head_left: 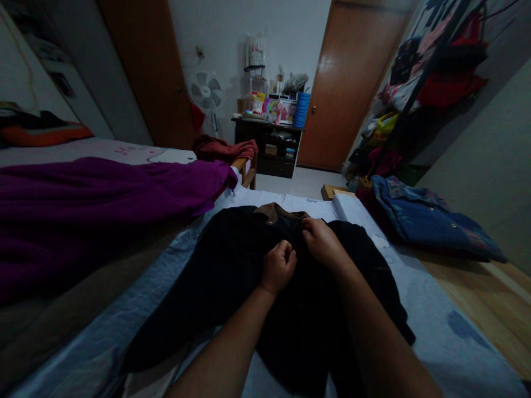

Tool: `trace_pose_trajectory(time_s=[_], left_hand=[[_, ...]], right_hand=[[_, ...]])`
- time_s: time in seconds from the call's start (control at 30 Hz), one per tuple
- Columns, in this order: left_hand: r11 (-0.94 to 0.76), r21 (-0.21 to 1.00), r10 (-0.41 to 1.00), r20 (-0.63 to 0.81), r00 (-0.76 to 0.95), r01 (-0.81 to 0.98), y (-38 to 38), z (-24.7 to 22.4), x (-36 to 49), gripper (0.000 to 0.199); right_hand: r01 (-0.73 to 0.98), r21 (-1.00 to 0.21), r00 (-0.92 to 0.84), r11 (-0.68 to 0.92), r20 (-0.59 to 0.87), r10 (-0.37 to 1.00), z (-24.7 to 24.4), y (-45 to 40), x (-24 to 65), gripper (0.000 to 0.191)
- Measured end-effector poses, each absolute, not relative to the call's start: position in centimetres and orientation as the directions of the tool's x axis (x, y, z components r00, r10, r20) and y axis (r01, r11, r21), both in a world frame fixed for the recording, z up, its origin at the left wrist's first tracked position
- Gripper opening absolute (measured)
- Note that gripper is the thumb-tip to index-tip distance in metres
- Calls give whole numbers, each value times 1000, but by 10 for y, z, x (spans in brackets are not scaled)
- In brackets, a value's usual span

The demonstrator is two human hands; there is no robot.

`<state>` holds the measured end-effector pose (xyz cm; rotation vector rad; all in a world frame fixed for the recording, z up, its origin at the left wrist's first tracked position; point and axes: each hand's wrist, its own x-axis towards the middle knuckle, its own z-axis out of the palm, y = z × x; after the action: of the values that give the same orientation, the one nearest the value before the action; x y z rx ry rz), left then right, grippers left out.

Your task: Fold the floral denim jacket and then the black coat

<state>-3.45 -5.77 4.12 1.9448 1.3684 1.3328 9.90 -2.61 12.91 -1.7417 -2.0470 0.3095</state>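
Note:
A dark jacket (232,265) lies spread on the bed, its sleeves out to both sides and its brown collar (265,212) pointing away from me. Over the middle of its front, just below the collar, my left hand (280,268) is closed, with the fingers pinching the dark cloth near the front edge. My right hand (321,237) sits higher and to the right, its fingers closed on the jacket's edge by the collar. A small snap shows on the collar's left tip. The cloth right under my fingertips is too dark to make out.
A light blue patterned sheet (427,309) covers the bed. At left lies a purple blanket (103,193); at right, a folded denim jacket (431,215) rests on a wooden surface (477,293). Beyond stand a fan (207,91), a dark cabinet (265,146) and a wooden door (352,83).

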Motion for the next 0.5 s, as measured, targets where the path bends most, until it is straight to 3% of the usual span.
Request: trace_pose_trajectory(time_s=[0.13, 0.2, 0.27, 0.37, 0.5], left_hand=[[-448, 744, 872, 485, 61, 496, -58, 41, -34, 13], [-453, 736, 867, 495, 56, 503, -58, 42, -34, 12], [-454, 729, 864, 501, 52, 512, -58, 42, -34, 12], [-457, 721, 862, 503, 60, 521, -57, 43, -34, 14], [-439, 731, 873, 484, 57, 523, -57, 42, -33, 13]], right_hand=[[957, -191, -188, 218, 164, 968, 150, -3, 108, 42], [957, -124, -239, 263, 177, 955, 150, 12, 115, 48], [933, -107, -328, 342, 132, 935, 145, 27, 121, 48], [887, -106, -452, 450, 5, 892, 140, 46, 127, 33], [875, -59, -485, 481, -106, 868, 145, 57, 126, 27]])
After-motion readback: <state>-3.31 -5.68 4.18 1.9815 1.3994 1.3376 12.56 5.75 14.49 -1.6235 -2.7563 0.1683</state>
